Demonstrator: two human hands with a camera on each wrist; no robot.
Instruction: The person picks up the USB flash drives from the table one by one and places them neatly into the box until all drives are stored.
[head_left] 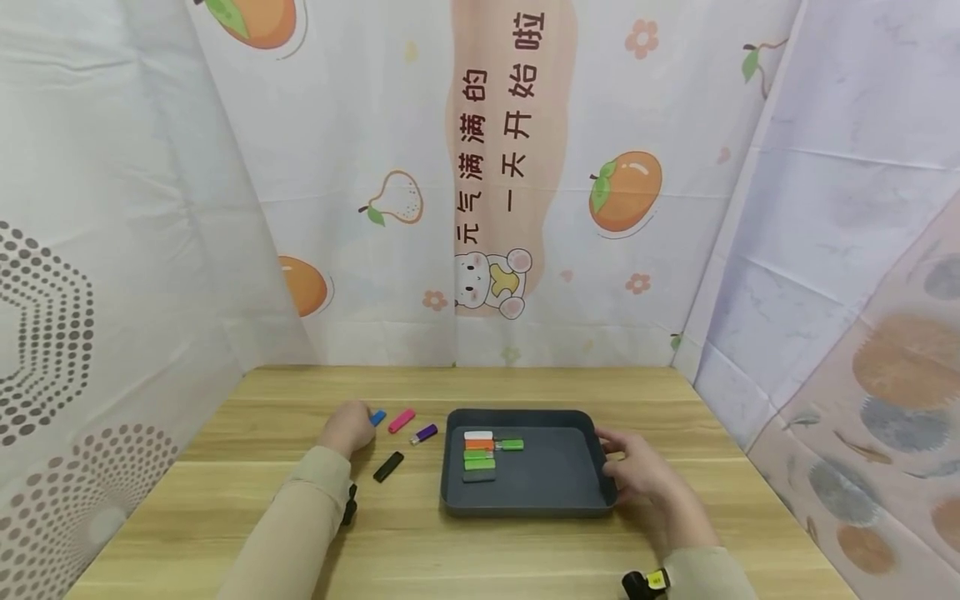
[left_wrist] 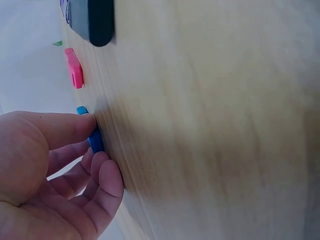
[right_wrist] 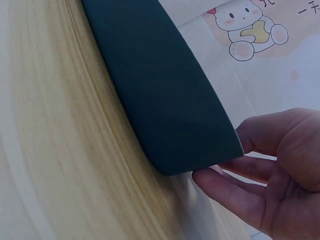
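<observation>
My left hand (head_left: 350, 427) is at the left of the table, its thumb and fingers pinching a blue USB flash drive (left_wrist: 95, 141) down at the wood. Beside it lie a pink flash drive (head_left: 402, 421) and a purple one (head_left: 424, 434); nearer the front is a black one (head_left: 388, 467). With thumb and fingers on its right wall, my right hand (head_left: 639, 468) holds a dark grey tray (head_left: 551, 479). White, orange, green and grey flash drives (head_left: 480, 455) sit in a column along the tray's left part, with a green one (head_left: 512, 445) beside them.
The wooden table (head_left: 420, 558) ends at a printed curtain (head_left: 555, 333) at the back. More cloth hangs on the left and right sides. Each wrist wears a small black camera, such as the right one (head_left: 637, 585).
</observation>
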